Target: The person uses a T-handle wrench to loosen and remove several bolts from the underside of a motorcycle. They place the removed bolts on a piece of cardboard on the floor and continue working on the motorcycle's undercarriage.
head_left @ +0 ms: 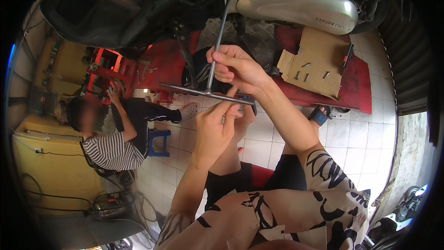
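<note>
A long steel T-handle wrench (pixel 220 35) runs from my hands up to the front end of the motorbike's silver side cover (pixel 296 9). My right hand (pixel 243 69) is closed round its shaft, thumb and fingers just above the crossbar. Lower down, my left hand (pixel 215 125) has its fingers bent at the right part of the crossbar, pinching it near the end. The wrench's far tip is against the motorbike, and what it sits on is too small to make out.
Several bolts lie on a cardboard piece (pixel 319 55) on the red lift platform (pixel 363 81), at right. A person in a striped shirt (pixel 115 153) sits at left near a blue stool (pixel 158 142). A yellow cabinet (pixel 55 162) and loose cables stand beyond. Loose tools (pixel 147 71) lie on the red platform.
</note>
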